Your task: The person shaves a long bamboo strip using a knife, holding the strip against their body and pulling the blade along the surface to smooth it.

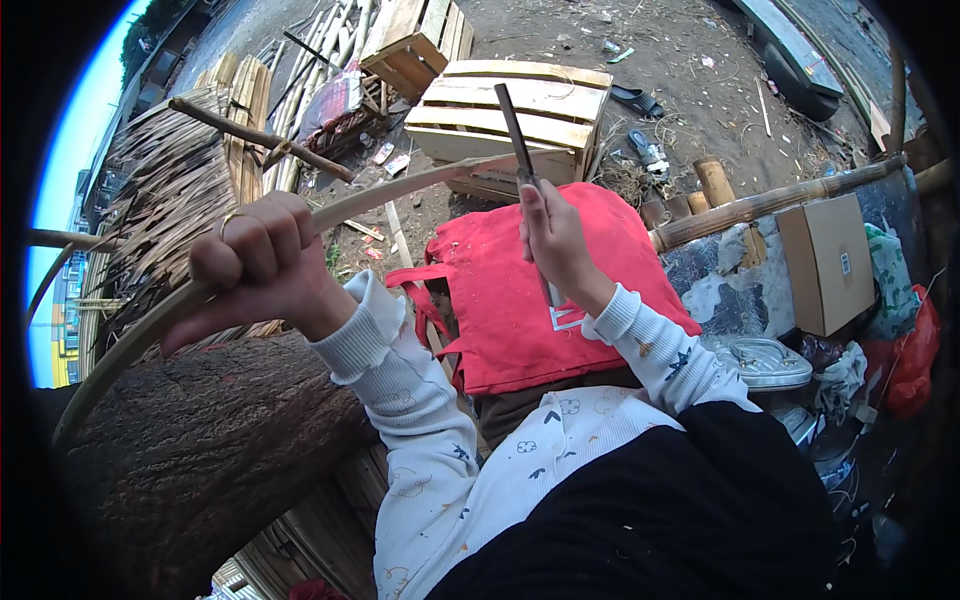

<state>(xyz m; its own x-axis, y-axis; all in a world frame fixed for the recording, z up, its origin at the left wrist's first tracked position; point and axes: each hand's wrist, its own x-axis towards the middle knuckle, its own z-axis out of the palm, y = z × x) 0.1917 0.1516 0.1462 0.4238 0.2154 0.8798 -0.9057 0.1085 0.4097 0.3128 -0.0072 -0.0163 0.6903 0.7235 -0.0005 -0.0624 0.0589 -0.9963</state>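
Note:
A long, pale bamboo strip [393, 190] bends from the lower left up toward the centre. My left hand [262, 262], a ring on one finger, is closed around it in a fist. My right hand [556, 238] is closed on a narrow knife [514, 125], whose dark, straight upper length points upward. Where the knife crosses the strip's far end, I cannot tell whether they touch. My fingers hide the knife's middle. Below both hands, a red cloth bag [560, 340] lies spread over my lap.
A thick brown log [210, 450] lies at the left. Slatted wooden crates [510, 105] stand ahead, near dark sandals [640, 102]. Bundled split bamboo [175, 160] is at the far left. A bamboo rail [770, 208], a cardboard box [828, 265] and a metal tin [757, 363] are at the right.

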